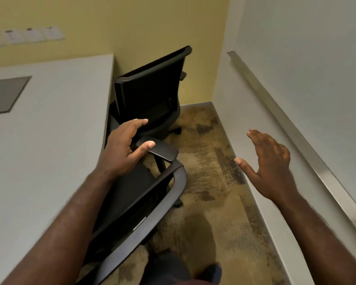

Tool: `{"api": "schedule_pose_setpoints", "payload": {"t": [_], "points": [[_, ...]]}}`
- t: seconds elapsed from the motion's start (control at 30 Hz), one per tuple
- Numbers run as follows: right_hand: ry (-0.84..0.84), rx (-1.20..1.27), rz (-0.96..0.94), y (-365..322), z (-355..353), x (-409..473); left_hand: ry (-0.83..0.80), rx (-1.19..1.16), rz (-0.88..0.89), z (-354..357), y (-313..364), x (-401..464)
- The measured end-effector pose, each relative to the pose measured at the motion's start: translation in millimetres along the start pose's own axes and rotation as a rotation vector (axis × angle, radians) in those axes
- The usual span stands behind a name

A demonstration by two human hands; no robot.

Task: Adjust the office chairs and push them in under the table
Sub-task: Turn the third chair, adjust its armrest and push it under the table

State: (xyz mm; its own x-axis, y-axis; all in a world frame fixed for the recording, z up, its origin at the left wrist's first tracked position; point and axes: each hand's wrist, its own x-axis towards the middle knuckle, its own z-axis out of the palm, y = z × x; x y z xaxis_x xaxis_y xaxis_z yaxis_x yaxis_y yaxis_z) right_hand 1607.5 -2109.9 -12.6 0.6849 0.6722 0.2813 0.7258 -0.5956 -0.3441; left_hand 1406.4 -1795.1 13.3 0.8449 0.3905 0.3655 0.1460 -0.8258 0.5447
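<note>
Two black office chairs stand along the right edge of a pale grey table (49,130). The near chair (144,206) shows its curved backrest rim and a padded armrest (162,151); its seat is tucked partly under the table. The far chair (150,93) stands by the yellow wall, its mesh back facing me. My left hand (123,149) hovers open just over the near chair's armrest, fingers spread, holding nothing. My right hand (267,161) is raised open in the air over the floor, to the right of the chairs.
A white wall with a metal rail (296,128) runs close along the right, leaving a narrow strip of mottled brown carpet (210,165). A grey inset panel (6,93) sits in the table top. My feet (183,268) show at the bottom.
</note>
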Motion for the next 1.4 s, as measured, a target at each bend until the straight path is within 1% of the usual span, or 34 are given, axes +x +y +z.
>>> {"api": "schedule_pose_setpoints", "payload": {"t": [0.13, 0.33, 0.53, 0.67, 0.73, 0.83, 0.93, 1.03, 1.17, 1.23, 1.3, 1.33, 1.4], "points": [[-0.020, 0.080, -0.102, 8, 17, 49, 0.015, 0.055, -0.057, 12, -8, 11], [-0.123, 0.130, -0.254, 13, 62, 118, 0.059, 0.073, -0.193, 23, -39, 33], [-0.265, 0.142, -0.375, -3, 114, 184, 0.086, 0.002, -0.372, 33, -77, 46], [-0.378, 0.169, -0.469, -24, 151, 210, 0.059, -0.017, -0.460, 39, -91, 36], [-0.435, 0.178, -0.517, -35, 171, 221, 0.011, 0.000, -0.491, 42, -96, 31], [-0.520, 0.181, -0.621, -47, 205, 234, -0.129, 0.074, -0.515, 50, -104, 27], [-0.596, 0.198, -0.673, -55, 241, 247, -0.251, 0.119, -0.592, 64, -110, 27], [-0.661, 0.212, -0.693, -56, 276, 262, -0.329, 0.138, -0.713, 79, -117, 32], [-0.758, 0.231, -0.705, -50, 319, 282, -0.370, 0.071, -0.931, 113, -135, 48], [-0.794, 0.219, -0.744, -47, 338, 292, -0.446, 0.067, -1.056, 136, -147, 60], [-0.830, 0.204, -0.783, -46, 354, 302, -0.557, 0.091, -1.154, 159, -158, 73], [-0.850, 0.199, -0.793, -45, 361, 307, -0.601, 0.096, -1.182, 170, -162, 78], [-0.886, 0.189, -0.799, -45, 372, 314, -0.638, 0.089, -1.218, 192, -168, 87]]}}
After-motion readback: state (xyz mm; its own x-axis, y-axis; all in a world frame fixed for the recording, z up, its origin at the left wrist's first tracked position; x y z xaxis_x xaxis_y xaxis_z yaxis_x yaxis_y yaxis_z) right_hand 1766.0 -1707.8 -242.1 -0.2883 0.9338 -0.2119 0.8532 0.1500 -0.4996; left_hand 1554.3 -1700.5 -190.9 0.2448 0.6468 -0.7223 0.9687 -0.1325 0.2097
